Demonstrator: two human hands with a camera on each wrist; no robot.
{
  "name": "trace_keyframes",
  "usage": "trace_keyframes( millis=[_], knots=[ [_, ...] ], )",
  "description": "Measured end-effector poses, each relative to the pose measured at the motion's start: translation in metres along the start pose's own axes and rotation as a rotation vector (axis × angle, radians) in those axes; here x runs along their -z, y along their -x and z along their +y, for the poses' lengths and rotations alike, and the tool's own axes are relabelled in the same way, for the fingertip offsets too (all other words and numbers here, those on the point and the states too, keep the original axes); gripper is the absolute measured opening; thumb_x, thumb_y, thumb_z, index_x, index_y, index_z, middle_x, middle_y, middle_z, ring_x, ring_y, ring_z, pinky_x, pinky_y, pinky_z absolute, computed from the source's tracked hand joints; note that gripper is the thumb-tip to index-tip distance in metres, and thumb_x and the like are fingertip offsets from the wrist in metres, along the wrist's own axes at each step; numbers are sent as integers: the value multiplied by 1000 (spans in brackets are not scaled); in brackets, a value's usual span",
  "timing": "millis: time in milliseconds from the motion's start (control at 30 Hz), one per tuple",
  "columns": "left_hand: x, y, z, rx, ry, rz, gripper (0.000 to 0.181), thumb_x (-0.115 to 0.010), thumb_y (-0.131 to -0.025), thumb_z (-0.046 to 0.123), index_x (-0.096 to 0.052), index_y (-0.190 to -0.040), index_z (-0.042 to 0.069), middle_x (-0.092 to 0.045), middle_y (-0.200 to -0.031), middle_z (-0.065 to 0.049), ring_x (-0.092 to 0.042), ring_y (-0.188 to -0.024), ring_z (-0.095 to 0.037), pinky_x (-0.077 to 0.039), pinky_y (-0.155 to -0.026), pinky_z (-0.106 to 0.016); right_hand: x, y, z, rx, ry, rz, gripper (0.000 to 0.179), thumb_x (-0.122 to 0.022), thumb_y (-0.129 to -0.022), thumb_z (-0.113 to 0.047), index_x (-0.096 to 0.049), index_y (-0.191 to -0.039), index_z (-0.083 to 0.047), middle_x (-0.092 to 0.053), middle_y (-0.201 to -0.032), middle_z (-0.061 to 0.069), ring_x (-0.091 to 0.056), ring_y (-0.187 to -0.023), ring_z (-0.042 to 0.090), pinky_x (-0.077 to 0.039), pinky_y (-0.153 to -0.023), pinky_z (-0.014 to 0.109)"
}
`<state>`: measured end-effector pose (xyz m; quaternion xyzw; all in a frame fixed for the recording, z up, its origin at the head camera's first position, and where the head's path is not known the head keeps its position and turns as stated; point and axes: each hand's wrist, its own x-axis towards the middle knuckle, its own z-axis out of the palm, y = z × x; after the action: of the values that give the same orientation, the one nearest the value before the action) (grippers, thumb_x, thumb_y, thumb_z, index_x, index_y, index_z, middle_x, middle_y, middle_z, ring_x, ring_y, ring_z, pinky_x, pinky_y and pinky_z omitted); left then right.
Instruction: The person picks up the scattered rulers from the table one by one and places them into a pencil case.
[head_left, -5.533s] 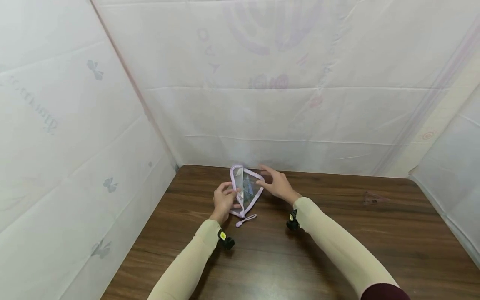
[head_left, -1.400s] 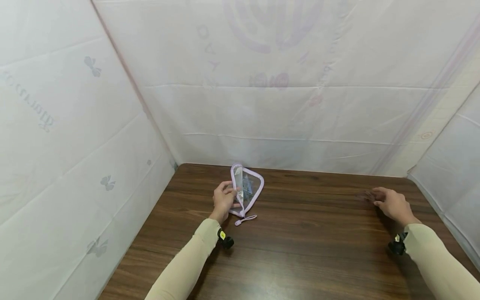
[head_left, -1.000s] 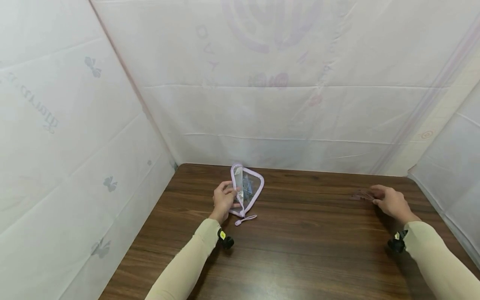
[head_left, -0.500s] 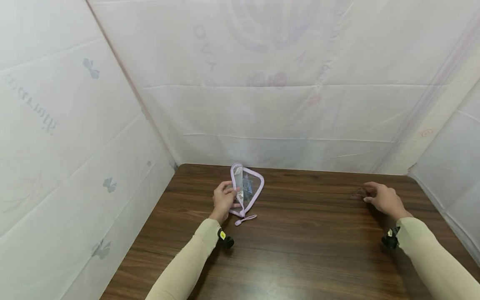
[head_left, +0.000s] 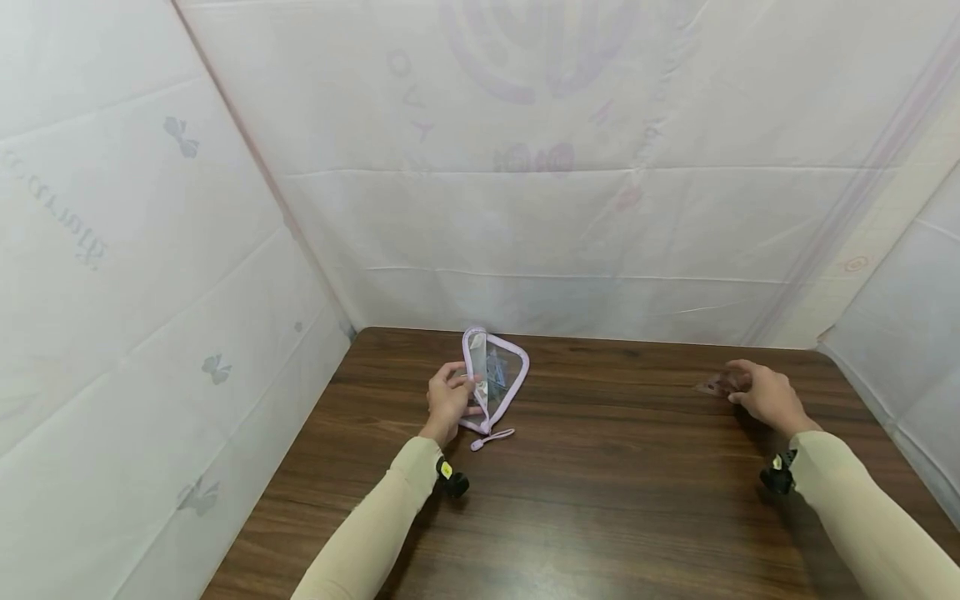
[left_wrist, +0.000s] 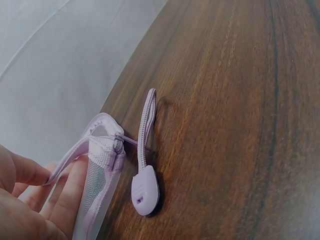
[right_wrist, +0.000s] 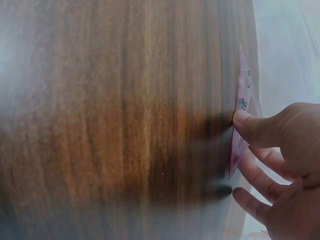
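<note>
At the back left of the table, my left hand (head_left: 447, 400) pinches the opening edge of a see-through mesh zip pouch (head_left: 516, 385) with lilac trim. A bluish clear piece, its shape hard to make out, shows inside the pouch. From the zip hangs a lilac cord pull (left_wrist: 145, 192), lying against the wood in the left wrist view. Far to the right, my right hand (head_left: 769, 398) holds a pink see-through set square (right_wrist: 244, 95) between thumb and fingers. It is tipped up on edge in the right wrist view, part of it behind the fingers.
A dark brown wood-grain table (head_left: 585, 492) lies under both hands. Pale printed sheeting (head_left: 570, 242) rises behind its back edge and along both sides. Each wrist carries a small black camera (head_left: 453, 479).
My right hand has gone from beside the pouch to the far right, taken hold of the set square, and shifted slightly left with it. The left hand keeps its grip on the pouch.
</note>
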<state>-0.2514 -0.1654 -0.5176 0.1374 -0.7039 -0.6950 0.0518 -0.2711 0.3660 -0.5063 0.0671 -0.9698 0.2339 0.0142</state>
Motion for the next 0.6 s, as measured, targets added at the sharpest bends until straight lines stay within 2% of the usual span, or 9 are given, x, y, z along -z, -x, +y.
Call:
trace_keyframes(
  millis=[233,300,400,467,500,600],
  knots=[
    [0,0,0,2,1,-2,35,-63,-95,-6,-64,-126,10,-74,-112,-16,-72,-85,-27,-65,-55,-39,-4,1,4,59,5,80,60,-79,-84,-1,-50,-135,8,-66,-112,37,-54,-107,63,-45,-83,77],
    [0,0,0,1,0,-3,35,-63,-95,-6,-63,-126,10,-74,-113,-17,-72,-85,-27,-65,-55,-39,-6,2,5,78,4,113,58,-78,-84,1,-49,-133,9,-68,-102,35,-59,-94,58,-48,-76,72],
    [0,0,0,1,3,-6,34,-63,-95,-5,-63,-126,10,-74,-113,-17,-72,-86,-26,-64,-54,-39,-8,4,6,96,0,166,55,-76,-84,3,-48,-132,7,-67,-99,35,-59,-77,48,-48,-65,66],
    [0,0,0,2,5,-7,35,-63,-96,-5,-63,-127,9,-74,-113,-17,-73,-86,-27,-64,-54,-39,-9,5,6,94,-11,186,54,-74,-85,4,-48,-132,6,-66,-103,36,-58,-79,49,-47,-68,68],
    [0,1,0,2,5,-8,35,-63,-96,-5,-63,-127,9,-74,-113,-17,-73,-87,-27,-64,-54,-39,-9,5,6,85,-19,188,53,-73,-86,5,-48,-132,6,-65,-108,38,-58,-83,54,-47,-71,71],
    [0,1,-1,1,8,-10,35,-63,-96,-5,-63,-128,9,-74,-112,-17,-73,-86,-27,-64,-55,-39,-9,6,6,64,-31,180,51,-72,-87,4,-50,-132,7,-62,-119,39,-51,-103,65,-41,-84,79]
  ],
)
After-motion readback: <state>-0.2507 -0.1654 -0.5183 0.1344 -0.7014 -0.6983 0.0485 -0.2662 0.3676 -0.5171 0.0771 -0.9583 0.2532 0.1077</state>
